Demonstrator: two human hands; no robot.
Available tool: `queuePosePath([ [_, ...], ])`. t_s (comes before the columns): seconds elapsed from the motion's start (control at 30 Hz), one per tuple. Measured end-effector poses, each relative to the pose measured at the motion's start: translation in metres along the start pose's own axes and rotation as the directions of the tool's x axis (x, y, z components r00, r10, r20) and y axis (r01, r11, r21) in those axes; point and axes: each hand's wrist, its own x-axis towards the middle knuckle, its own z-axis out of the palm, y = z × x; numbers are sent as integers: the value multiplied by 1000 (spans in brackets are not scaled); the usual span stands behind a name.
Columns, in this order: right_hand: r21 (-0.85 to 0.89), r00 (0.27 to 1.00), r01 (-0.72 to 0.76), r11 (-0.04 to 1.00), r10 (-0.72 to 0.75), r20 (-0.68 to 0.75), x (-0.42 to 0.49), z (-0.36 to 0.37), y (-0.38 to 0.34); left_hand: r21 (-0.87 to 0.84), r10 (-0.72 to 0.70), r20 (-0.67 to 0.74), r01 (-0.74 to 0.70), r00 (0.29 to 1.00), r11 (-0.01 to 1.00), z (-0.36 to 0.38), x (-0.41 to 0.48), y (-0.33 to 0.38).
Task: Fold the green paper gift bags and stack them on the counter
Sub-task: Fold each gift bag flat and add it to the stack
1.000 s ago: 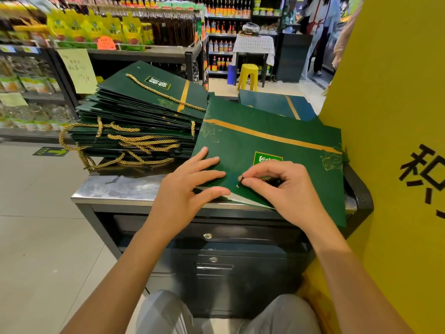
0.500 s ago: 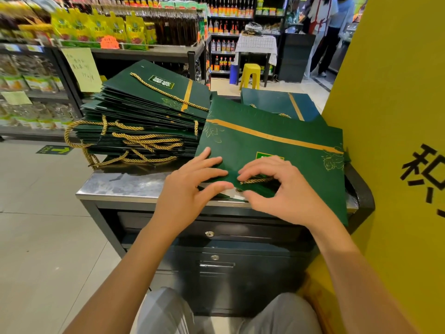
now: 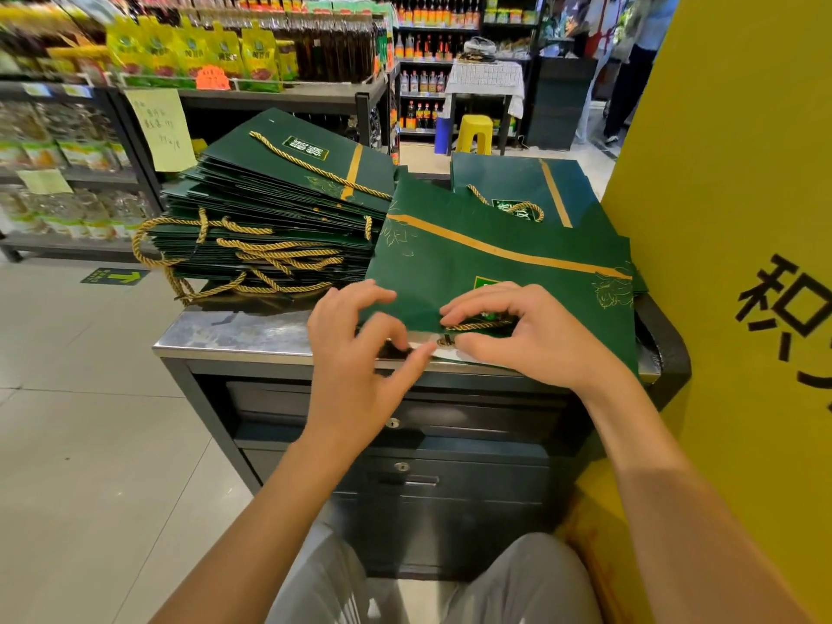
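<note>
Green bag (image 3: 495, 272) flat on counter (image 3: 252, 340) at near edge, long axis L–R, mouth twd body; r. hand (image 3: 531, 335) pinching rope handle (image 3: 477, 326), l. hand (image 3: 355, 353) just beside, pinching near lip; stack (image 3: 279, 209) off to L, likely l. hand's side for transfer.

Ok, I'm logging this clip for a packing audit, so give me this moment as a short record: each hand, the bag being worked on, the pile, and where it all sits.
left hand: pinches the near edge of the bag
right hand: pinches the gold rope handle at that same edge
bag: green with a gold stripe, lying flat on the counter
stack: many folded green bags, left of the bag, ropes hanging at the front
other bag: lies behind, partly covered
stage: bag not yet on the stack
</note>
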Motion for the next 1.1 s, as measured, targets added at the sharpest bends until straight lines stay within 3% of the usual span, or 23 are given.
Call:
queuePosePath([
  [0.1,25,1000,14,1000,-14,12,1,-3,-3,87,80,28,-83,996,993,8,-9,4],
  [0.23,44,999,0,999,-2,33,2,-6,-6,78,-4,16,3,1000,997,15,-2,8],
  [0.63,120,998,-59,991,58,15,2,-6,-1,71,-74,-70,79,995,994,29,-1,20],
  [1.1,77,994,-105,991,105,-2,3,-9,-6,-43,-79,144,86,986,995,9,2,16],
])
